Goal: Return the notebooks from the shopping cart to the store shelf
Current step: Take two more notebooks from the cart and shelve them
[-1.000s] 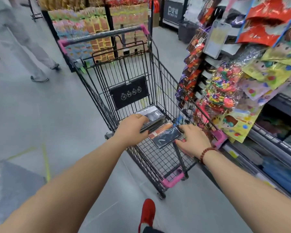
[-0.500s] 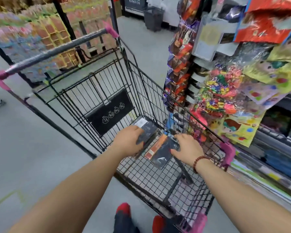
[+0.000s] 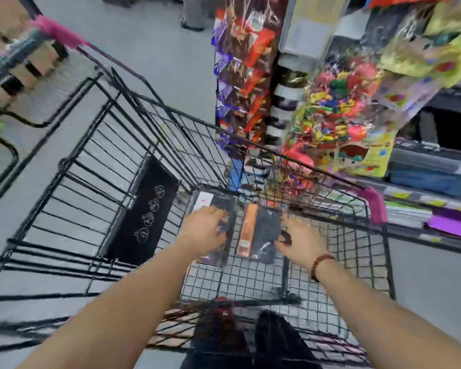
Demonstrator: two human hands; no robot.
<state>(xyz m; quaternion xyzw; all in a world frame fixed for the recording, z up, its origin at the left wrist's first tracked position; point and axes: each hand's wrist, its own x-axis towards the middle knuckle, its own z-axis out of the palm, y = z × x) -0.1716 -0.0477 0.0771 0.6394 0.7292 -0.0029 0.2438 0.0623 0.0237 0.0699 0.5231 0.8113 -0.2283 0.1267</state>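
Two dark notebooks lie side by side on the wire floor of the black shopping cart (image 3: 250,143). My left hand (image 3: 204,230) lies over the left notebook (image 3: 221,202), fingers curled around its right edge. The right notebook (image 3: 264,230) is black with an orange strip along its left side. My right hand (image 3: 301,241), a bead bracelet on its wrist, grips that notebook's right edge. The store shelf (image 3: 437,169) with stacked stationery runs along the right, just past the cart. The whole view is motion-blurred.
Bags of colourful sweets (image 3: 330,113) and snack packs (image 3: 240,75) hang on the right, close over the cart's rim. A black sign panel (image 3: 144,217) leans inside the cart. Its pink-ended handle (image 3: 16,51) is at the far left. Grey floor surrounds the cart.
My view has moved closer and tipped down into the cart. Both hands have stayed on the two notebooks, which now lie more parallel. The passer-by at upper left is out of view.
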